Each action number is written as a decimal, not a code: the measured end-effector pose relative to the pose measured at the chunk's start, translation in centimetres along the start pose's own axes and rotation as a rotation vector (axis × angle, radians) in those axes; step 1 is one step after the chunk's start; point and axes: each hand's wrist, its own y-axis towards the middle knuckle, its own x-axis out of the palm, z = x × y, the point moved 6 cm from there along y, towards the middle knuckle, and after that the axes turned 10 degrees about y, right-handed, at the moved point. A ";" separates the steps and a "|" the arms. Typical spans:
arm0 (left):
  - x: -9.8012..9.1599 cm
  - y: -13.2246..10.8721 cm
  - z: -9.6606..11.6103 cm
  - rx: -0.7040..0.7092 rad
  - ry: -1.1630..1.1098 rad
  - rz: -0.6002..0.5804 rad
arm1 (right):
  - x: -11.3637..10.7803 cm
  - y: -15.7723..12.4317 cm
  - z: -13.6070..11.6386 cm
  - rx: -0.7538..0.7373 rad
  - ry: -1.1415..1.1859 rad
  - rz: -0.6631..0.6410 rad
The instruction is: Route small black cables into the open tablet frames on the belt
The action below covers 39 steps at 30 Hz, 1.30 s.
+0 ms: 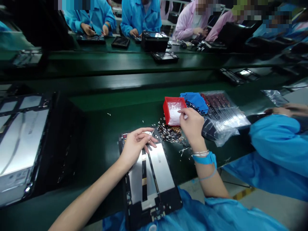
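While our left hand (136,144) sits on the open tablet (158,173) with fingertips bunched together, our right hand (192,123) pinches clear film (173,112) in the red bin (166,110).

1. We see a dark green table (108,122), speckled with tiny pale bits near its middle.
2. The tablet (154,195) has a black frame and silver-grey panels, crossed by a black strip.
3. The small box (167,107) is bright red, and the film (174,114) in it is white.
4. The cloth (194,100) is deep blue.
5. The bag (226,112) is clear, with rows of dark red strips inside.
6. Our wristband (205,159) is light blue, and the bangles (200,153) are silver.
7. The neighbour's sleeve (276,150) is blue; one far coat (186,22) is pink.
8. The floor stripe (243,193) is yellow and black.
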 end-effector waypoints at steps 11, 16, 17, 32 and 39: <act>0.5 -0.1 0.3 0.114 0.112 -0.013 | -0.5 -4.9 -8.9 -0.473 0.465 -0.069; 0.6 -0.7 1.1 0.272 0.316 -0.018 | -0.2 -4.8 -8.6 -0.447 0.527 -0.147; 0.6 -0.8 1.2 0.297 0.338 -0.016 | -0.2 -4.8 -8.6 -0.442 0.538 -0.165; -0.1 -0.5 1.4 0.131 0.050 -0.012 | -0.7 -0.6 -2.6 -0.319 0.075 0.062; 1.0 -1.3 1.7 0.108 0.021 -0.130 | -1.0 -6.0 -9.3 -0.581 0.493 -0.079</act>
